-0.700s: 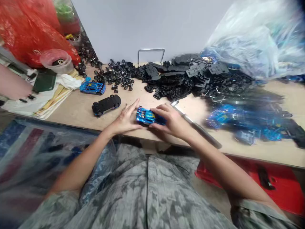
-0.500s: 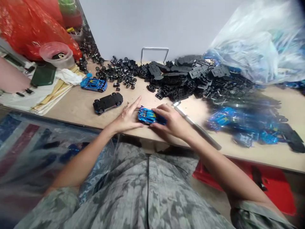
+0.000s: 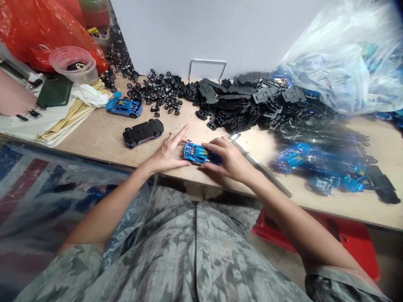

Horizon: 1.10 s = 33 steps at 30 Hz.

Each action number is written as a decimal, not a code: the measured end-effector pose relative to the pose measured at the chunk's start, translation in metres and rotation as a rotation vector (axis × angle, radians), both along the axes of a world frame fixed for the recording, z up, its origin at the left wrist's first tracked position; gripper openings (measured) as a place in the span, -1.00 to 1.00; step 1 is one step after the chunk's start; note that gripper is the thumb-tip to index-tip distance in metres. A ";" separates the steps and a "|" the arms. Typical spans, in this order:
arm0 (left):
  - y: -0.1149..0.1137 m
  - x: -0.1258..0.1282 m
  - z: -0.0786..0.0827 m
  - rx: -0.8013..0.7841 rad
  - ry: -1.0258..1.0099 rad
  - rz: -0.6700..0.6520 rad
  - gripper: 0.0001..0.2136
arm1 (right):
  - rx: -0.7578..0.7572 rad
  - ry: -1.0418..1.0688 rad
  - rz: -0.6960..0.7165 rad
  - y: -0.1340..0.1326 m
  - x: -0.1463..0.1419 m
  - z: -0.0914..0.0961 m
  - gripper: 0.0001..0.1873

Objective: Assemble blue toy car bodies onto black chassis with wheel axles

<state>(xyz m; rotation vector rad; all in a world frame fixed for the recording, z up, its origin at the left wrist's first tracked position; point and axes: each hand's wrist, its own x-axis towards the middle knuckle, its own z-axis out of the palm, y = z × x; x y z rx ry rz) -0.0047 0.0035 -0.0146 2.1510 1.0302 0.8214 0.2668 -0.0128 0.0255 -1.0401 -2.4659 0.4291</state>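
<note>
While the right hand (image 3: 231, 159) is gripping the car (image 3: 197, 153) between thumb and fingers, partly closed over its right end, the left hand (image 3: 168, 154) is holding nothing, its thumb and forefinger standing wide apart. Whether that thumb is touching the car, I cannot tell. Between the hands, near the front edge of the bench (image 3: 94, 136), the car's long axis is running left to right, roughly along that edge, its uncovered end pointing into the left hand's gap. Beyond that hand, an upturned car (image 3: 143, 132) is lying wheels up, with a blue car (image 3: 124, 108) sitting behind it. Wheels (image 3: 160, 90) and black bases (image 3: 233, 105) are crowding the back. Just beside the right hand, a metal bar (image 3: 262, 167) is slanting across, standing between it and some blurred blue shells (image 3: 292, 157).
</note>
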 end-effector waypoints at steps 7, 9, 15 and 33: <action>0.001 -0.001 -0.001 0.004 -0.012 -0.014 0.13 | -0.030 0.026 0.041 0.003 0.019 0.008 -0.35; 0.002 -0.001 0.001 0.005 -0.009 -0.017 0.13 | -0.021 0.030 0.045 0.003 0.019 0.010 -0.43; 0.001 -0.001 0.004 0.002 0.004 -0.028 0.14 | 0.009 0.024 0.062 0.002 0.013 0.010 -0.45; 0.000 0.000 0.003 0.009 -0.004 -0.016 0.13 | -0.002 0.054 0.045 -0.003 0.014 0.007 -0.51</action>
